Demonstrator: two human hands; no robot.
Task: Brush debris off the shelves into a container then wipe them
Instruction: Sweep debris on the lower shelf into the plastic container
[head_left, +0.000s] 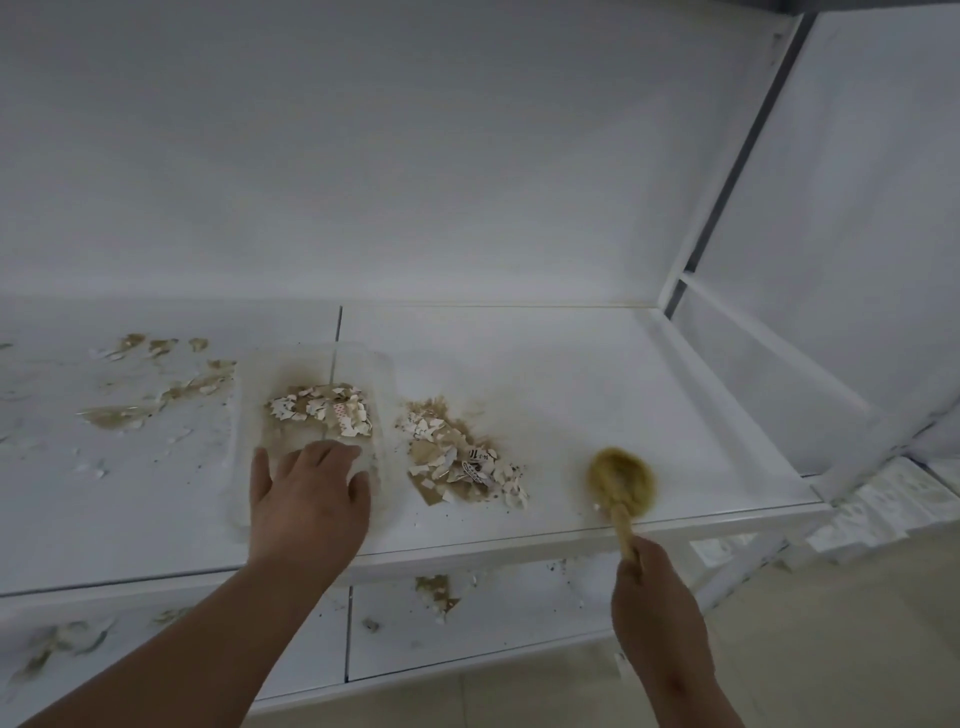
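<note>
White shelf (597, 364), upper tier, fills the view; lower shelf (467, 634) shows beneath its front edge, with brown and white scraps on it. Clear tub (249, 415) sits on the upper shelf, left of centre, holding a heap of torn paper and dust. Loose debris (462, 457) lies just right of the tub, on the shelf. More scraps (150, 389) spread left of the tub. Left hand (306, 499) rests on the tub's near rim, fingers straight and spread, reaching inside. Right hand (654, 592) grips the handle of a brush (621, 480), fingers curled round it; bristles blurred, right of the debris, near the shelf's front edge.
</note>
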